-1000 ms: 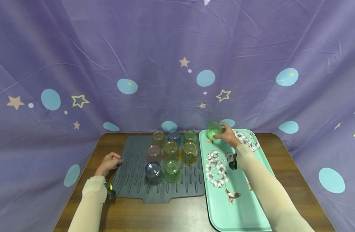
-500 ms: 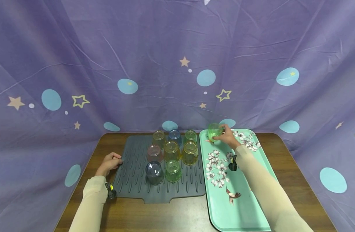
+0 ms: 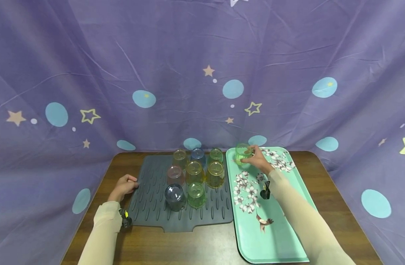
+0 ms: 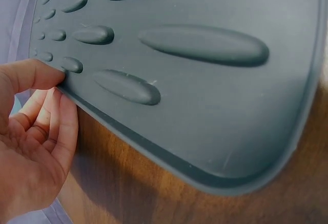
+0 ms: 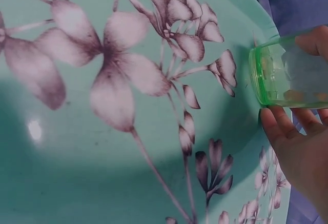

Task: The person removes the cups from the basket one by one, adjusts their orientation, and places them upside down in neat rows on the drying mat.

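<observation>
My right hand (image 3: pixel 259 161) grips a clear green glass (image 3: pixel 242 155) near the far left corner of the mint-green floral tray (image 3: pixel 272 235). The glass stands upright; in the right wrist view its thick base (image 5: pixel 260 78) is close to the tray surface, fingers wrapped along the side. With thumb above and fingers below, my left hand (image 4: pixel 38 131) pinches the left edge of a dark grey ribbed drying mat (image 4: pixel 215 111). On the mat are several upturned glasses, among them a dark blue-grey glass (image 3: pixel 175 198), a green glass (image 3: pixel 196 197), a pink glass (image 3: pixel 175 176) and a yellow glass (image 3: pixel 215 176).
Mat and tray lie side by side on a brown wooden table (image 3: pixel 209 246), the tray on the right. A purple curtain (image 3: pixel 176 66) with stars and blue ovals hangs right behind the table's far edge. The glasses crowd the mat's middle and right.
My right hand with the green glass has come slightly down and nearer over the tray's far left corner. The left hand keeps its place at the mat's edge.
</observation>
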A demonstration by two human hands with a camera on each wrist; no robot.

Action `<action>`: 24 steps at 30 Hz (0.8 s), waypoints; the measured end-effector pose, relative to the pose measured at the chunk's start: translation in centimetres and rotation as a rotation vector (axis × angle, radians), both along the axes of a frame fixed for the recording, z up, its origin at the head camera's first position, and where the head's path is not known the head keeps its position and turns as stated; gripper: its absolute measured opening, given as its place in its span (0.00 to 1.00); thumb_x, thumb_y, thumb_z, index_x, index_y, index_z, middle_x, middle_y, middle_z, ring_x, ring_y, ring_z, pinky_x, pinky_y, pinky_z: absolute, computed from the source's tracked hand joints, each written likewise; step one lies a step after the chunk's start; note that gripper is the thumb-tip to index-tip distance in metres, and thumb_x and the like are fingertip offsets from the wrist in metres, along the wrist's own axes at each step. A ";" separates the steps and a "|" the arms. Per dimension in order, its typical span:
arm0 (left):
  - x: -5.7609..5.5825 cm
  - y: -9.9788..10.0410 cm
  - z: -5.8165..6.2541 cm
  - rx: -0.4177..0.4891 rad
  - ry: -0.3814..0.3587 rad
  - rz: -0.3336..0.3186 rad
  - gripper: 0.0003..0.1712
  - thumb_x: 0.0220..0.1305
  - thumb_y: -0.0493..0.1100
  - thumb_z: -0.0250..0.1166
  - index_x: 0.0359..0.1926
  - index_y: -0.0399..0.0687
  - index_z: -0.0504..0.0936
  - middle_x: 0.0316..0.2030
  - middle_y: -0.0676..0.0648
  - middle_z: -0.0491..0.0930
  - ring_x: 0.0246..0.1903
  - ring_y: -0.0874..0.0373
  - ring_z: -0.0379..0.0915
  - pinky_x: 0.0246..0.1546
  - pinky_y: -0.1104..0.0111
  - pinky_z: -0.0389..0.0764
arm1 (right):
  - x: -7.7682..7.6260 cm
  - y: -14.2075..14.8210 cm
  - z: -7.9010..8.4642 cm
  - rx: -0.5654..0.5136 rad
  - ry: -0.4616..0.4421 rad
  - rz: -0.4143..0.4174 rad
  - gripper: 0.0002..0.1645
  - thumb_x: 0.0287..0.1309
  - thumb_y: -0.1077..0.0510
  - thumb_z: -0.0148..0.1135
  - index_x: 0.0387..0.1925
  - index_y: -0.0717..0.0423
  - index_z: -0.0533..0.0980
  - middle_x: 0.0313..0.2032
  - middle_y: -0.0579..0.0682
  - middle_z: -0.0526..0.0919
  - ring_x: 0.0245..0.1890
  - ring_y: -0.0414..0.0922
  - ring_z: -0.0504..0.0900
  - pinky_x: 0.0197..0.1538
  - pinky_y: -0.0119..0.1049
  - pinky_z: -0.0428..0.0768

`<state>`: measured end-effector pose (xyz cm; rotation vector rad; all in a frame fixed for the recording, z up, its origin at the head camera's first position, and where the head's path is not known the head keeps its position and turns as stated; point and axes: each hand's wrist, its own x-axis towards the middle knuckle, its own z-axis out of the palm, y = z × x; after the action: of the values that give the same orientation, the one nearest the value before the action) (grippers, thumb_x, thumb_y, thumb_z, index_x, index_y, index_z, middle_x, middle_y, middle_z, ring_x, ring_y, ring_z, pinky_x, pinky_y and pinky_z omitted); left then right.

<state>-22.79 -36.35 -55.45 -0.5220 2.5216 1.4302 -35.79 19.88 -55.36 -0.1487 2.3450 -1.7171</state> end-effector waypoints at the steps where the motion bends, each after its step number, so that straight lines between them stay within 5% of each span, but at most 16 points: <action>1: 0.0 0.0 0.0 -0.003 0.003 0.002 0.15 0.62 0.32 0.61 0.48 0.30 0.70 0.33 0.48 0.73 0.36 0.59 0.74 0.42 0.63 0.82 | 0.2 0.1 0.0 -0.002 -0.003 0.008 0.46 0.60 0.62 0.70 0.70 0.65 0.52 0.67 0.69 0.65 0.57 0.56 0.71 0.59 0.54 0.76; 16: -0.1 -0.1 -0.3 -0.024 0.016 0.002 0.14 0.62 0.32 0.60 0.48 0.31 0.71 0.33 0.49 0.73 0.36 0.60 0.73 0.38 0.68 0.80 | 1.7 1.1 0.5 -0.062 -0.064 0.041 0.42 0.64 0.59 0.66 0.72 0.62 0.54 0.61 0.65 0.58 0.48 0.49 0.73 0.64 0.57 0.74; 24: -0.2 -0.1 -0.4 -0.013 0.003 -0.001 0.14 0.62 0.33 0.61 0.47 0.32 0.71 0.32 0.49 0.73 0.36 0.59 0.73 0.38 0.67 0.81 | 2.8 1.4 1.9 -0.135 -0.042 0.124 0.39 0.66 0.61 0.64 0.71 0.61 0.56 0.60 0.63 0.66 0.50 0.45 0.75 0.60 0.50 0.76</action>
<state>-22.95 -36.49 -55.83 -0.5210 2.5348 1.4155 -33.01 21.33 -53.50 -0.2728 2.1427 -1.7994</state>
